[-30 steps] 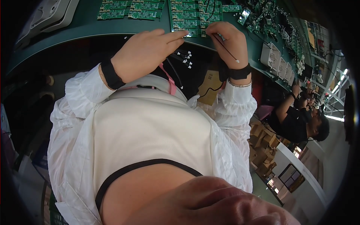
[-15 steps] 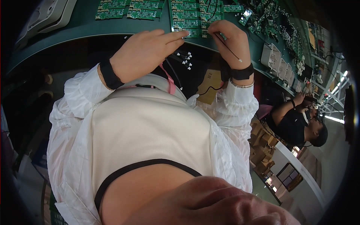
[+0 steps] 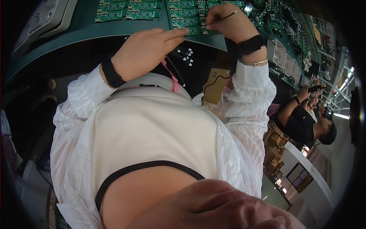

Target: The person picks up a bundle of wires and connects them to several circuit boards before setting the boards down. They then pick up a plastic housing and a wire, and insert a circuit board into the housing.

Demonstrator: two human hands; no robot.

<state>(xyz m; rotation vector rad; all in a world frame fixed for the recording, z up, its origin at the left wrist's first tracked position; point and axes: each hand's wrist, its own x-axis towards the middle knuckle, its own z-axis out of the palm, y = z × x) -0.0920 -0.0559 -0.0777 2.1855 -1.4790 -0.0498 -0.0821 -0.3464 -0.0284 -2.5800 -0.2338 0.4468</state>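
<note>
My left hand (image 3: 146, 51) reaches to the table edge, two fingers stretched toward a green circuit board (image 3: 190, 30). Its other fingers are curled out of sight. From under its palm a bundle of thin black cables with white connectors (image 3: 186, 57) fans out and hangs over my lap. My right hand (image 3: 233, 26) bends over the right column of boards, thumb and fingertips pinched on one black cable (image 3: 227, 16). A white-tipped end of that cable sticks up past the knuckles. Its other end, at the boards, is too small to make out.
More circuit boards (image 3: 143, 11) lie in rows at the left. Beyond my right hand are heaped boards and wires (image 3: 270, 19) and white plastic housings (image 3: 280, 57). Grey-white casings (image 3: 47, 17) stand far left. A cardboard piece (image 3: 216, 86) is by my lap. A co-worker (image 3: 301, 122) sits at right.
My right hand has moved up and slightly left over the boards, and the cable's free end now points up instead of down. My left hand has barely shifted, with the bundle rising slightly.
</note>
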